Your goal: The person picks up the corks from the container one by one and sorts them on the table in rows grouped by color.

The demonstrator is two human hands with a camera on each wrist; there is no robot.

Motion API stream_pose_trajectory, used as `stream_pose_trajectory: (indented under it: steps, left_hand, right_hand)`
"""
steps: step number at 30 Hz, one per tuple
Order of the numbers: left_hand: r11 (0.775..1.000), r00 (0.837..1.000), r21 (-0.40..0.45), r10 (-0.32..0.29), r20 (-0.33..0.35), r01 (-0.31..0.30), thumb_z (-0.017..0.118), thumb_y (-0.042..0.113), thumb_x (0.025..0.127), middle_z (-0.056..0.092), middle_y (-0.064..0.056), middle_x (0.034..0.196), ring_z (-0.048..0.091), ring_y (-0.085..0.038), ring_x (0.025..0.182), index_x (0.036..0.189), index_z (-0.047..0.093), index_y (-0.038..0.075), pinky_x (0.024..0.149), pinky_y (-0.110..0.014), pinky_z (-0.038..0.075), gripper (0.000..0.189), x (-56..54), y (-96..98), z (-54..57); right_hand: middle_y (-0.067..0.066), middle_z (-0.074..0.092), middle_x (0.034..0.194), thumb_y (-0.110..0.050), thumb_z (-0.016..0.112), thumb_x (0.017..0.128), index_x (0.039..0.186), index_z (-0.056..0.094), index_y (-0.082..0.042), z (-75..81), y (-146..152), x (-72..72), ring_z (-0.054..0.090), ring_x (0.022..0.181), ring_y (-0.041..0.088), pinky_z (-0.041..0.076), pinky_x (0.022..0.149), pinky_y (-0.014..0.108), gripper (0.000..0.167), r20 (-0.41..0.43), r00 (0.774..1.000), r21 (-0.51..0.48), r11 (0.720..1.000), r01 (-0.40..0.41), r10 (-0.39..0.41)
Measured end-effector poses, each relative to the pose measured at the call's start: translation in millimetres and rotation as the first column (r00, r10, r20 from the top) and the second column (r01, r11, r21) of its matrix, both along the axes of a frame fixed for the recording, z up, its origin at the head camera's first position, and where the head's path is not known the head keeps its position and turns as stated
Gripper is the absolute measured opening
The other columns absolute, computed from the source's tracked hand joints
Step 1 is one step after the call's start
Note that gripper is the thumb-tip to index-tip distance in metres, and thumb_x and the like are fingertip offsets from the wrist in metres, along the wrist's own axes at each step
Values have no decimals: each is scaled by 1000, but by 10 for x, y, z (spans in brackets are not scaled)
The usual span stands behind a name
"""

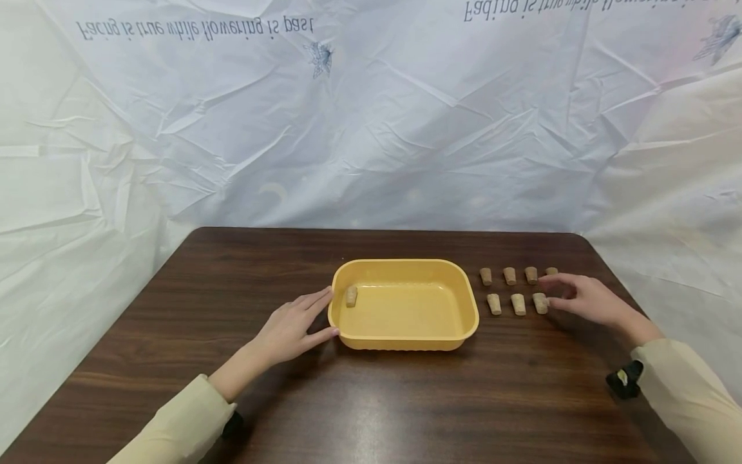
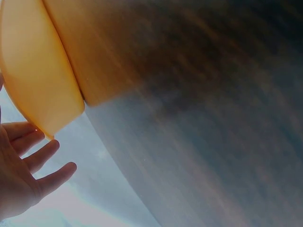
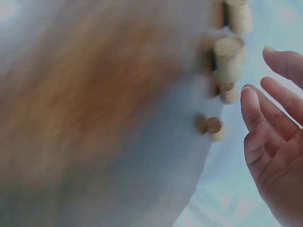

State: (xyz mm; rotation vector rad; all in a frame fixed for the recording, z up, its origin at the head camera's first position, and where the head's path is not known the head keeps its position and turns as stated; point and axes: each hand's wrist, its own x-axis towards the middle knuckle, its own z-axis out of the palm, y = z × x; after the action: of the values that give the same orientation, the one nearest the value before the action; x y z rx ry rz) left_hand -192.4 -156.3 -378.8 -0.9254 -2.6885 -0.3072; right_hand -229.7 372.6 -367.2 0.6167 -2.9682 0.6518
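A yellow plastic tray (image 1: pixel 406 343) stands on the table, with one cork stopper (image 1: pixel 351 296) lying inside near its left end. My left hand (image 1: pixel 295 325) touches the tray's left rim with fingers outstretched; the left wrist view shows its fingertips at the edge of the tray (image 2: pixel 40 71). Right of the tray, several tapered corks lie in two rows. My right hand (image 1: pixel 591 299) hovers beside the right end of these rows, thumb close to the front-row cork (image 1: pixel 540 303). Its fingers partly hide a back-row cork (image 1: pixel 552 270). In the right wrist view nothing sits between thumb and fingers.
The dark wooden table (image 1: pixel 371 399) has rounded far corners. White printed sheeting (image 1: pixel 371 129) hangs behind it and at both sides. Other corks, such as a front-row cork (image 1: pixel 494 304) and a back-row cork (image 1: pixel 485 276), lie close to the tray's right side.
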Motion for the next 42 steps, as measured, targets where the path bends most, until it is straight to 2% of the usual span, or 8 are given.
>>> stream_pose_trajectory:
  steps: [10, 14, 22, 29, 36, 42]
  left_hand:
    - [1000, 1000, -6, 9, 7, -9, 48, 54, 83, 38, -7, 135, 44, -26, 112, 134, 39, 7, 80, -47, 41, 70, 2, 3, 6]
    - [1000, 1000, -5, 7, 4, -7, 49, 54, 83, 39, -7, 134, 44, -26, 113, 134, 40, 7, 80, -46, 41, 70, 4, 6, 12]
    - [1000, 1000, -2, 6, 5, -6, 49, 54, 83, 39, -6, 134, 45, -26, 112, 134, 40, 7, 79, -46, 41, 69, 13, 7, 28]
    - [1000, 1000, -5, 6, 7, -6, 49, 54, 83, 39, -6, 134, 44, -26, 112, 134, 40, 7, 79, -46, 41, 70, 9, 7, 20]
    - [1000, 1000, -5, 2, 7, -2, 49, 54, 83, 39, -6, 134, 44, -26, 113, 133, 40, 7, 80, -46, 41, 70, 6, 12, 15]
    - [1000, 1000, -2, 6, 13, -5, 49, 55, 83, 39, -6, 134, 45, -26, 113, 134, 40, 8, 80, -47, 41, 70, 17, 2, 24]
  right_hand:
    - [15, 58, 104, -24, 59, 86, 118, 54, -4, 276, -346, -181, 53, 72, 17, 42, 56, 32, 38, -85, 995, -33, 998, -53, 50]
    - [14, 58, 105, -24, 59, 86, 119, 53, -5, 378, -537, -299, 55, 70, 16, 45, 56, 31, 38, -79, 993, -39, 995, -94, 90]
    - [11, 58, 106, -30, 57, 87, 120, 53, -6, 577, -998, -485, 53, 71, 16, 43, 55, 32, 42, -49, 982, -79, 979, -186, 183]
    - [5, 58, 107, -33, 56, 86, 122, 52, -10, 650, -1419, -598, 55, 76, 13, 45, 64, 32, 43, -34, 967, -95, 962, -255, 253]
    - [2, 58, 105, -32, 57, 86, 122, 52, -12, 697, -1805, -648, 54, 76, 12, 44, 65, 32, 41, -1, 945, -99, 940, -326, 327]
    - [2, 60, 103, -26, 59, 85, 119, 55, -10, 697, -2110, -697, 52, 73, 11, 43, 63, 30, 38, -14, 916, -48, 915, -401, 401]
